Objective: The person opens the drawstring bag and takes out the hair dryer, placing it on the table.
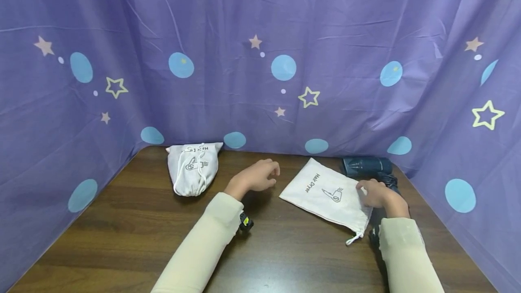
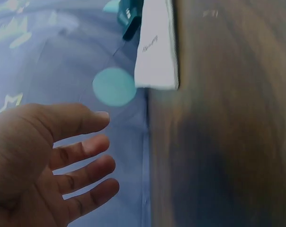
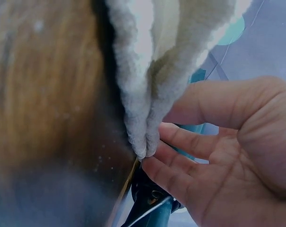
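A flat white drawstring bag (image 1: 325,193) printed "Hair Dryer" lies on the table, its cord end towards me. My right hand (image 1: 376,193) is at the bag's right side. In the right wrist view, the thumb and fingers of that hand (image 3: 218,142) pinch the edge of the white cloth (image 3: 138,104); the thumb tip is hidden behind it. Just beyond lies a dark blue hair dryer (image 1: 366,166) with a black cord (image 1: 388,181). My left hand (image 1: 258,176) hovers left of the bag, fingers loosely bent, holding nothing; its fingers (image 2: 86,170) show apart in the left wrist view.
A second white drawstring bag (image 1: 193,171), filled and bulging, rests at the table's back left. The brown wooden table (image 1: 122,238) is bordered by a purple curtain (image 1: 228,89) with stars and dots at the back and sides.
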A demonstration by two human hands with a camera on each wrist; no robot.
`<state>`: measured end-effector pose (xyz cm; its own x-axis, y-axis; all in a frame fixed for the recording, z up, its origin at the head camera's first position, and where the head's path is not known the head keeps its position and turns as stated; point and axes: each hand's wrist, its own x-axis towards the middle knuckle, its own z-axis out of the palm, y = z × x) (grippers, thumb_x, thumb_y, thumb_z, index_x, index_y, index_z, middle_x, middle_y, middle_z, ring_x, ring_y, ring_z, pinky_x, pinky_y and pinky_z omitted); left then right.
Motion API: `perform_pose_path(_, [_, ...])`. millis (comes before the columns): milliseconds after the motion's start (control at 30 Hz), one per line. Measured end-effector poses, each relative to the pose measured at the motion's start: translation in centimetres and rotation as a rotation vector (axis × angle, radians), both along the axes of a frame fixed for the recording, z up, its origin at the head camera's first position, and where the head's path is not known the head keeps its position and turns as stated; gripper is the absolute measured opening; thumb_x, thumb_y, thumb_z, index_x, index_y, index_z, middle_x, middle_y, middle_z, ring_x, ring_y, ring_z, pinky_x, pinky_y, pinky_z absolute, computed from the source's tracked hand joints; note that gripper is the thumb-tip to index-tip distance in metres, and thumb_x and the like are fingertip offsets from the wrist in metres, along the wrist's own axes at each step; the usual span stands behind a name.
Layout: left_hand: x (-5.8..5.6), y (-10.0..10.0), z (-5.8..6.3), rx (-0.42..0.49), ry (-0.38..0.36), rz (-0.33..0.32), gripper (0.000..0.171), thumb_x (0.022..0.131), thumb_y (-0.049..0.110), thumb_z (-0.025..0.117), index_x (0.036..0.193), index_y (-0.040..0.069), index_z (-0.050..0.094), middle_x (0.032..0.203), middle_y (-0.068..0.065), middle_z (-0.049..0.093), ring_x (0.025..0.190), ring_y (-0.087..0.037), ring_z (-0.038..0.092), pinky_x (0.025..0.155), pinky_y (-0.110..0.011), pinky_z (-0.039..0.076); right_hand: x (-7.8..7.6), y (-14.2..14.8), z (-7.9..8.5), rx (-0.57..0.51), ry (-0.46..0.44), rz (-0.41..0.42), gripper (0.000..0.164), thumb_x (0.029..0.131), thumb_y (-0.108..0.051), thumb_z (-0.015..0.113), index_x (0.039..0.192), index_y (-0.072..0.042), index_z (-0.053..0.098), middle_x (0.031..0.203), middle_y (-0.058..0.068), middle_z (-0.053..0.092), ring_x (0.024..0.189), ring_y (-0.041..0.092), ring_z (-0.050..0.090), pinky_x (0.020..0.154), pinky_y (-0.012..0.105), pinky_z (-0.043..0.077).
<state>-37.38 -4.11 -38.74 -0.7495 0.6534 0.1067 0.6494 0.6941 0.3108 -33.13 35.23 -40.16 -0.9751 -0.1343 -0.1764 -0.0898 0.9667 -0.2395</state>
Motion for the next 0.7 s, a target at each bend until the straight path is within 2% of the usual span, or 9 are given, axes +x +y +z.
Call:
perform_pose_path(233, [-0.7,-3.7,0.6,0.101,0.065,0.047,0.016,0.095,0.009,0.067,0.110,0.005,0.063,0.106,-0.008,0.062,0.102,-0.024,0.059,0.093,-0.040,0.049,0.0,-0.1,0.0,-0.005,-0.005,0.003,0.051,0.083,-0.004,0.067,0.133,0.004,0.059,0.131,0.036,0.050,0.117,0.055,0.048,0.095,0.068,0.042])
perform_pose_path(433, [-0.6,-6.3,1.3,0.140,0.084,0.113,0.019,0.094,0.008,0.068,0.111,0.001,0.062,0.108,-0.012,0.063,0.106,-0.029,0.060,0.097,-0.044,0.048,0.0,0.1,-0.1,-0.001,-0.004,0.002,0.048,0.085,-0.003,0.064,0.133,0.003,0.059,0.133,0.038,0.048,0.118,0.056,0.045,0.096,0.069,0.041])
perform_pose_path(700, [-0.5,-8.9,1.9,0.194,0.106,0.153,0.021,0.094,0.008,0.067,0.112,-0.001,0.061,0.113,-0.017,0.063,0.110,-0.034,0.059,0.100,-0.047,0.046,0.1,0.1,0.0,-0.007,-0.024,-0.018,0.050,0.086,-0.003,0.063,0.136,0.002,0.058,0.136,0.038,0.046,0.120,0.055,0.044,0.095,0.071,0.040])
